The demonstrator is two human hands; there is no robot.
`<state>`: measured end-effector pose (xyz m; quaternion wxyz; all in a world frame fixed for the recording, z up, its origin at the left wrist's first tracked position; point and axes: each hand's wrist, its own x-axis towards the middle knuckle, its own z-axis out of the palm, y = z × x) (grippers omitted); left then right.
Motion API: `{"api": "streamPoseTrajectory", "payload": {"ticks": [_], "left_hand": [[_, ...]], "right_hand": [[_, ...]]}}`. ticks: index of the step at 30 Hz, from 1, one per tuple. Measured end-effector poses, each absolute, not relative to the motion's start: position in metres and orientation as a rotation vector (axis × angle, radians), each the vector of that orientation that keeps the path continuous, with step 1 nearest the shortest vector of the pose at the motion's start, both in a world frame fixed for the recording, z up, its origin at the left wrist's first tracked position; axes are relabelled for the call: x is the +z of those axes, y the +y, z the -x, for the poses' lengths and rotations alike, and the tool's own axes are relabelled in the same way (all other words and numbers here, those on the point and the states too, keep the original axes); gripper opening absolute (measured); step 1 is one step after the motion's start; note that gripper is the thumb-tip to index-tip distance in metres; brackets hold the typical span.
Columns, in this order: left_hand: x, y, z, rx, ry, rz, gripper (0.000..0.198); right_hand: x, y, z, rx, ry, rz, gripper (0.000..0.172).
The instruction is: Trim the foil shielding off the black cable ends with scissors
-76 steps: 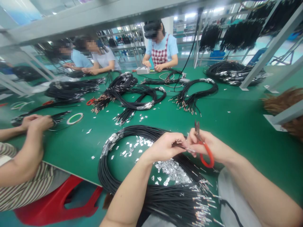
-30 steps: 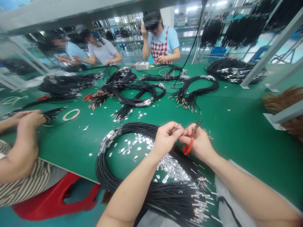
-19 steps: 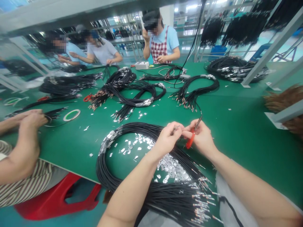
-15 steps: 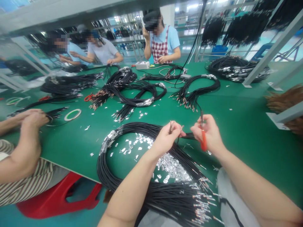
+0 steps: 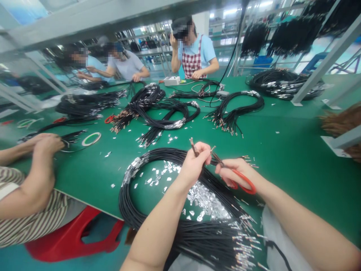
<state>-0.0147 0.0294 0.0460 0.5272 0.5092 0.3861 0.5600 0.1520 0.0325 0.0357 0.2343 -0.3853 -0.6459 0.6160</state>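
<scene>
My left hand (image 5: 194,162) is closed on a thin black wire (image 5: 193,146) whose metal-tipped end sticks up past my thumb. My right hand (image 5: 235,172) grips red-handled scissors (image 5: 241,180), their blades pointing left toward the wire end near my left fingers. Both hands hover over a big coil of black wires (image 5: 158,158) lying on the green table (image 5: 282,150). A pile of small silver foil scraps (image 5: 205,199) lies inside the coil. Wire ends with metal terminals (image 5: 242,241) fan out near my lap.
A person's hands (image 5: 45,145) work at the left, beside a tape ring (image 5: 90,139). More wire bundles (image 5: 160,109) lie mid-table, with another pair of red scissors (image 5: 108,119). Three people sit at the far side. A metal post (image 5: 324,56) stands at right. A red stool (image 5: 73,237) stands below.
My right hand has dropped and turned the scissors from upright to pointing left at the wire. My left hand has lifted the wire end slightly. The person opposite has a hand raised to the head.
</scene>
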Motion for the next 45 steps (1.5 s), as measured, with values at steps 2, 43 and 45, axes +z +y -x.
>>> {"api": "streamPoseTrajectory", "payload": {"ticks": [2,43,45], "left_hand": [[0.044,0.029,0.013,1.346,0.947,-1.264,0.017],[0.031,0.03,0.001,1.367,1.1,-1.079,0.012],[0.031,0.03,0.0,1.373,1.091,-1.058,0.012]], "right_hand": [[0.037,0.033,-0.153,1.699,-1.744,1.038,0.027],[0.047,0.029,-0.163,-0.641,-2.367,1.303,0.025],[0.047,0.028,-0.163,-0.653,-2.386,1.293,0.024]]}}
